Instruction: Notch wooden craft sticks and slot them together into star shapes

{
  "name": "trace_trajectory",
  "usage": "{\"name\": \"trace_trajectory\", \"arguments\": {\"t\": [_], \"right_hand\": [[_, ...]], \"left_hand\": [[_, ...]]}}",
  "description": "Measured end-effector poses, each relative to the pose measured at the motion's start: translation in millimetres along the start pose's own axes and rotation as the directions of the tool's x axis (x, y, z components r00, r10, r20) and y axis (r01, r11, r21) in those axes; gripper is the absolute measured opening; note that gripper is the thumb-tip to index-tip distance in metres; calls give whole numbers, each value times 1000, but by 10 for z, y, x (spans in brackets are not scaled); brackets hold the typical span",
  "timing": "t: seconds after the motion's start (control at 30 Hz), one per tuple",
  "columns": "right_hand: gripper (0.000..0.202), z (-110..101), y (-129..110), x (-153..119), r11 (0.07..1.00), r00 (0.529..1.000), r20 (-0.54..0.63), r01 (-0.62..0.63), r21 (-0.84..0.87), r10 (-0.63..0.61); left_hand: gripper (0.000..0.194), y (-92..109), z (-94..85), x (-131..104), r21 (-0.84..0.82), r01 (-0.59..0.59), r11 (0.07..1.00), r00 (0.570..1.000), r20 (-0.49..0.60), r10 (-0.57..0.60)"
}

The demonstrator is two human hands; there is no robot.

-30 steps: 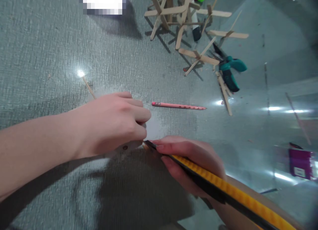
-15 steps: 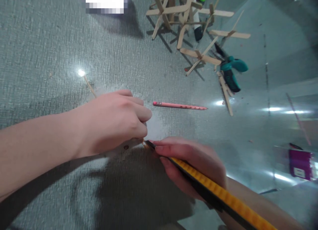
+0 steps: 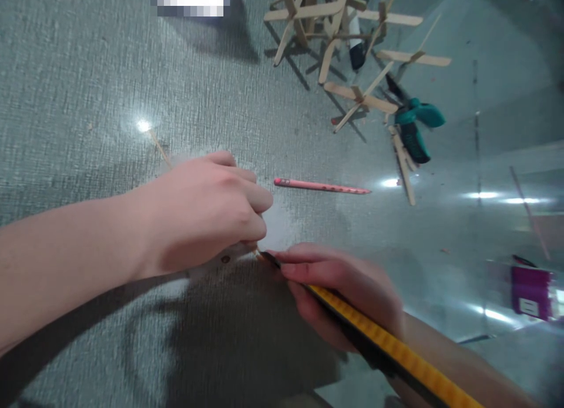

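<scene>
My left hand (image 3: 215, 205) rests on the table with its fingers curled down, pinching a small wooden stick (image 3: 255, 251) of which only a short end shows. In my right hand (image 3: 343, 284) is a yellow and black utility knife (image 3: 388, 343), gripped low near its dark blade. The blade tip meets the stick's end just beside my left fingertips. Most of the stick is hidden beneath the left hand. Beyond that hand, a thin wooden strip (image 3: 159, 147) pokes out on the table.
A pink pencil (image 3: 321, 186) lies ahead of my hands. Several crossed craft-stick frames (image 3: 361, 99) stand at the back, near teal-handled cutters (image 3: 416, 123) and loose sticks (image 3: 403, 170). A purple packet (image 3: 531, 290) lies at right on the shiny table cover (image 3: 440, 220).
The view has shifted slightly, so the background things sit a little farther right. Both hands keep nearly the same pose, with the blade still at the stick's end.
</scene>
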State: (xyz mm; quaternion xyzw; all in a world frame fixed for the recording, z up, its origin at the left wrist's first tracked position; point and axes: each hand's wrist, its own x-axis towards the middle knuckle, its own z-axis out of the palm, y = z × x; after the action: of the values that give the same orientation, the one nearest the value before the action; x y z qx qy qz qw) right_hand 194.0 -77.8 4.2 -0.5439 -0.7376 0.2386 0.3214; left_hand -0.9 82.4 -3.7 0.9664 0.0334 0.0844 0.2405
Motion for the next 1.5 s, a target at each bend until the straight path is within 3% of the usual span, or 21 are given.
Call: {"name": "trace_trajectory", "arguments": {"t": [0.17,0.77,1.0,1.17,1.27,1.37,1.5], "right_hand": [[32,-14,-1,46,999,1000,14,26,22,-26],[27,-1,12,19,998,999,17,48,-30,-48],[26,0,16,-14,1000,1000,18,11,-24,-11],[19,5,31,-76,997,992,100,-76,0,75],[19,17,14,-89,998,997,45,-63,-20,63],[20,21,-7,-71,996,994,68,-87,-26,89],[31,1,-9,-25,1000,998,59,-12,-7,13]], "left_hand": [[26,4,-32,7,-7,-4,1000,999,54,4],[28,-10,18,-13,17,-13,1000,1000,-17,14],[28,1,-18,0,12,-6,1000,1000,23,6],[28,7,-47,8,-21,6,1000,998,63,-5],[29,13,-42,6,-18,9,1000,998,56,-8],[29,25,-32,4,7,15,1000,999,36,-15],[29,24,-37,0,-28,16,999,999,38,-14]]}}
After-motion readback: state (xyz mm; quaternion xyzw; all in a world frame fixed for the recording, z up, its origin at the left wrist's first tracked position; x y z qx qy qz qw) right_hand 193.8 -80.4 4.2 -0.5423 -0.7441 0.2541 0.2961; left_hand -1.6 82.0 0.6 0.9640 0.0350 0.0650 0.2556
